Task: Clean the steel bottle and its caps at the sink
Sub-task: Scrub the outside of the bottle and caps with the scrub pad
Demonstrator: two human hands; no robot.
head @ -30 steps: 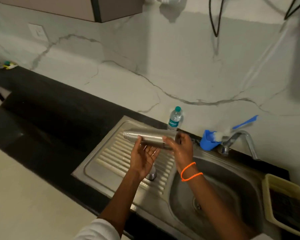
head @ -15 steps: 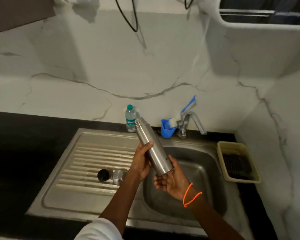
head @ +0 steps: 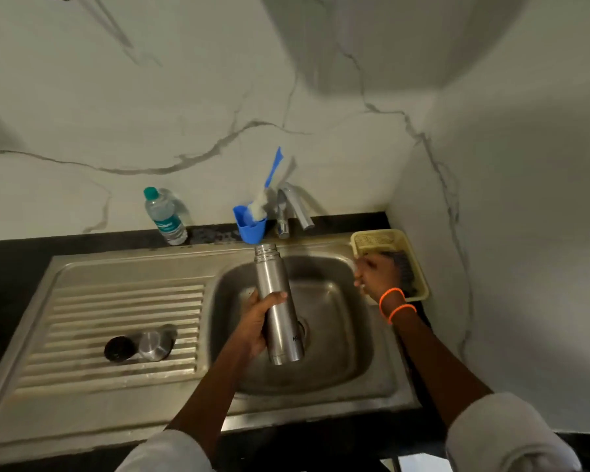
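The left hand (head: 258,323) grips the bottle (head: 280,311) upright over the sink (head: 338,335), mouth open. The right hand (head: 377,274) reaches into the basket (head: 375,238), its grasp unclear; take the scrubber (head: 402,267) firmly, keeping the bottle steady.

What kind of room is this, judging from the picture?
Most likely a home kitchen: a steel sink with a ribbed draining board set in a dark counter, a tap behind the basin, and a marble-patterned wall.

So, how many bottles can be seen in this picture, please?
2. The steel bottle is held by the left hand over the sink basin. The plastic water bottle stands against the wall behind the drainboard.
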